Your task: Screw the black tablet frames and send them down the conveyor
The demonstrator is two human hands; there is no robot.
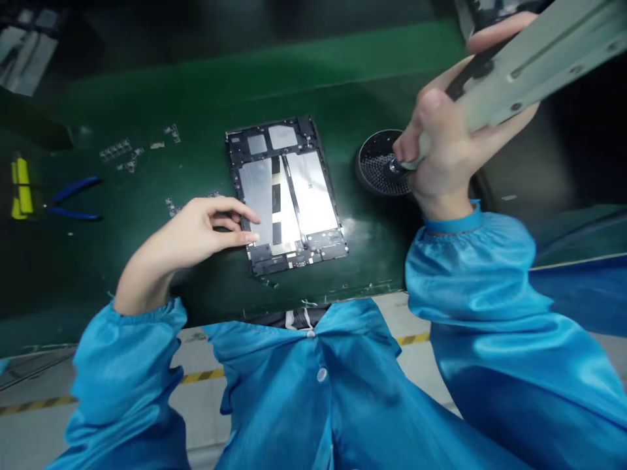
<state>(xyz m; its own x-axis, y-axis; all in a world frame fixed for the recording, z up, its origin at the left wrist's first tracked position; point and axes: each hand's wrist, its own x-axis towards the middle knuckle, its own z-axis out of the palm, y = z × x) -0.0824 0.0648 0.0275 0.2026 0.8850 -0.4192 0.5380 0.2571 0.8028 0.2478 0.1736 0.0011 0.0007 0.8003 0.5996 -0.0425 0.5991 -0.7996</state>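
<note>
Opened tablet [287, 196] lies back-off on the green mat [147, 98]. Left hand [196, 232] rests loosely curled, fingertips touching the tablet's left edge, gripping nothing. Right hand [441, 143] is clenched around a driver [519, 72], tip at the round dish [379, 163] right of the tablet, probably holding screws. No back cover is fitted; fastening appears unfinished. Pliers [73, 199] lie far left of the tablet.

Green bench [206, 91] bears opened tablet [287, 196], screw dish [379, 163] (round), pliers [68, 199]

Blue sleeves [470, 274], a dark green bench [147, 228], blue-handled pliers [73, 199], and a black perforated round dish [379, 163].
</note>
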